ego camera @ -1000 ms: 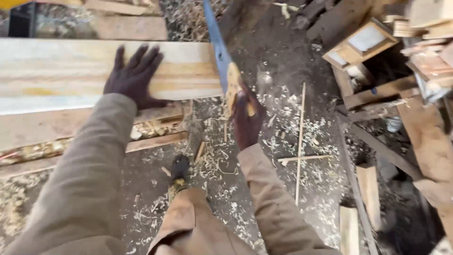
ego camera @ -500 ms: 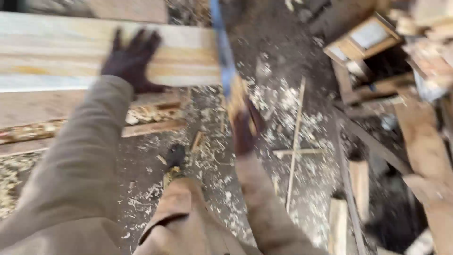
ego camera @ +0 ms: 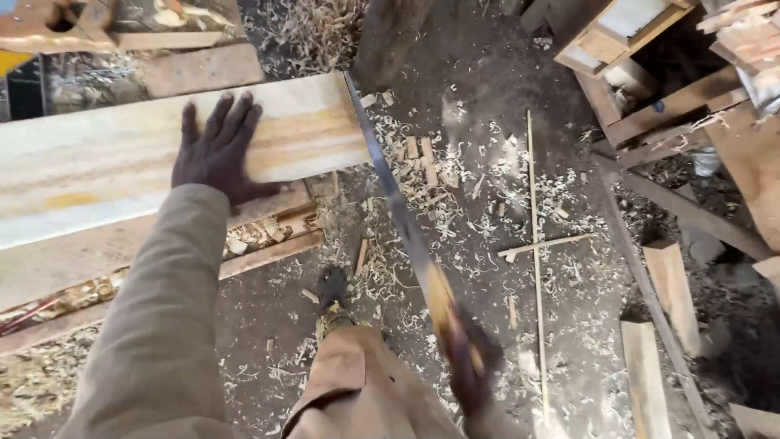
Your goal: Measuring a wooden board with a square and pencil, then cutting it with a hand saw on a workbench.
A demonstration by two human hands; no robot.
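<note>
Left hand (ego camera: pixel 218 150) flat on plank (ego camera: pixel 97 162); blurred right hand (ego camera: pixel 471 362) apparently grips saw (ego camera: pixel 390 195).

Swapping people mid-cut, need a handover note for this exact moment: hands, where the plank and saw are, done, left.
Left hand: flat, fingers spread, pressing on the pale plank near its right end.
Right hand: closed on the wooden handle of the handsaw, low beside the knee; motion-blurred.
Saw: blade runs up and left from the handle to the plank's right end, lying along that end edge.
Plank: rests across lower boards; shavings and offcuts cover the floor.
Done: how deep any cut goes cannot be seen from this view.
Left: the plank's end appears not yet sawn off.
</note>
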